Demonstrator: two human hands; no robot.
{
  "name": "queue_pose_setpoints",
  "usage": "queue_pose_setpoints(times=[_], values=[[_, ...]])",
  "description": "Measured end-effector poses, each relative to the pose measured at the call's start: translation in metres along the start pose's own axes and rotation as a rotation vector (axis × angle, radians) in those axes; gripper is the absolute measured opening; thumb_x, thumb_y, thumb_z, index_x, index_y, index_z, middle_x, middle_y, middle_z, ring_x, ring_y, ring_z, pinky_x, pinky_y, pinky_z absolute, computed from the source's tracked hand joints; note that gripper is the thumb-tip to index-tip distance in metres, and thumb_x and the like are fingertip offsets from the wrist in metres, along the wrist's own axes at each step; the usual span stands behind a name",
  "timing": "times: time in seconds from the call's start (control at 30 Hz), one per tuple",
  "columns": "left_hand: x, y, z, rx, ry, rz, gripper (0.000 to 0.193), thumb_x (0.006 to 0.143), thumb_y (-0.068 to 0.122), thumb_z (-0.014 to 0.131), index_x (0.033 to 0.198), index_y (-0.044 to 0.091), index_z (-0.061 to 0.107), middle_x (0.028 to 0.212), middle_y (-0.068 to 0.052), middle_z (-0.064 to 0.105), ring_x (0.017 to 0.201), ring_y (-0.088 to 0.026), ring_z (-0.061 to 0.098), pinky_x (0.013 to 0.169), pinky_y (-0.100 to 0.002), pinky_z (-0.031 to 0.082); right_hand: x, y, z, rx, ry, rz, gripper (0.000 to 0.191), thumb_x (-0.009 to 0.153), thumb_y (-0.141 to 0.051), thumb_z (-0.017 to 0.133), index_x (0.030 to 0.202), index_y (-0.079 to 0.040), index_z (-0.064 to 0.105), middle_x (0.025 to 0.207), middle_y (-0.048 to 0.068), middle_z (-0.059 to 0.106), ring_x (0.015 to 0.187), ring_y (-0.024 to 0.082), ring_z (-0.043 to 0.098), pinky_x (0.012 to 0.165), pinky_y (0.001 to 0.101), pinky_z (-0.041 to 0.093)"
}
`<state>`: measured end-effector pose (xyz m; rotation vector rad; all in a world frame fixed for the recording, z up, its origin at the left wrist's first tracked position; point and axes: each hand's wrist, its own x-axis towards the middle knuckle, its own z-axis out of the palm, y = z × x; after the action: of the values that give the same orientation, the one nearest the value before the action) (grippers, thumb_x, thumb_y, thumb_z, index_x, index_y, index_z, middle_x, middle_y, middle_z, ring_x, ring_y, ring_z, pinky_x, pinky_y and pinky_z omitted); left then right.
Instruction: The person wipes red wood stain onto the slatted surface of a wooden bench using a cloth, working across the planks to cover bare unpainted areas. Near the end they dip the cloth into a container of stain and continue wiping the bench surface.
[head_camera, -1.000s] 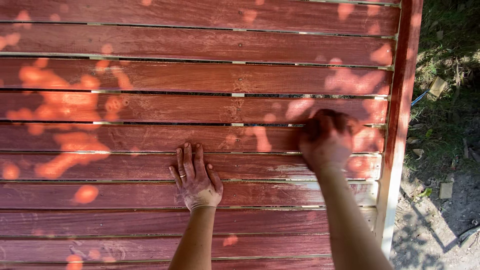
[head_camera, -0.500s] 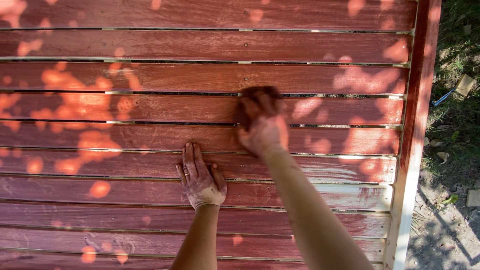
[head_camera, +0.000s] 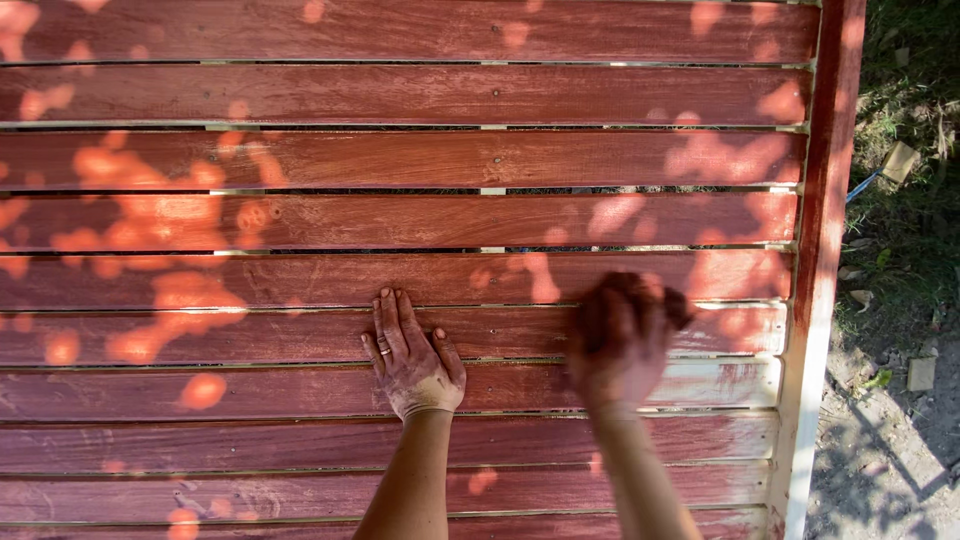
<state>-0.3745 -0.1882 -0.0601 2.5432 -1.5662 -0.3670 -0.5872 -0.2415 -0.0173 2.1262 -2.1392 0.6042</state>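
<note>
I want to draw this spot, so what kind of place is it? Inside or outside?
Outside, probably a yard or garden. Dappled sunlight falls across red-stained wooden slats, and grass and bare dirt lie beside them. The left hand rests flat on the slats while the right hand is blurred over them.

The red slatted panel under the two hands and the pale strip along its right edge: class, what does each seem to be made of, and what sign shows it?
Red slatted panel: seemingly wood with a reddish-brown stain or paint; grain streaks and knots show through.
Pale strip along its right edge: probably bare wood, uncoated and lighter than the slats.
</note>
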Motion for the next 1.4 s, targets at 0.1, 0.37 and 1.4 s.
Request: queue_pose_setpoints(times=[0.1,0.37,1.4], values=[[-0.001,-0.001,0.0,-0.02,0.005,0.009,0.069,0.099,0.032,0.032,0.162,0.006,0.017,0.17,-0.011,0.017,0.158,-0.027,0.013,0.126,-0.055,0.011,-0.031,-0.078,0.01,-0.019,-0.441,-0.05,0.062,0.073,-0.036,0.077,0.131,-0.019,0.065,0.132,0.018,0.057,0.117,0.044,0.055,0.088,0.059,0.053],[-0.007,-0.001,-0.008,-0.036,-0.009,0.021,0.067,0.102,0.029,0.035,0.161,0.004,0.019,0.17,-0.012,0.015,0.159,-0.029,0.012,0.127,-0.055,0.011,0.005,0.025,-0.026,0.1,-0.236,-0.304,0.047,0.067,-0.031,0.076,0.113,-0.022,0.073,0.123,0.015,0.062,0.119,0.043,0.06,0.106,0.0502,0.053],[-0.019,0.001,-0.01,0.041,-0.014,0.046,0.077,0.095,0.028,0.042,0.162,0.0,0.016,0.17,-0.013,0.01,0.159,-0.028,0.006,0.127,-0.054,0.009,-0.037,0.137,-0.048,-0.13,-0.098,0.478,0.05,0.074,-0.021,0.078,0.117,-0.009,0.058,0.122,0.019,0.056,0.112,0.043,0.05,0.093,0.0545,0.045]])
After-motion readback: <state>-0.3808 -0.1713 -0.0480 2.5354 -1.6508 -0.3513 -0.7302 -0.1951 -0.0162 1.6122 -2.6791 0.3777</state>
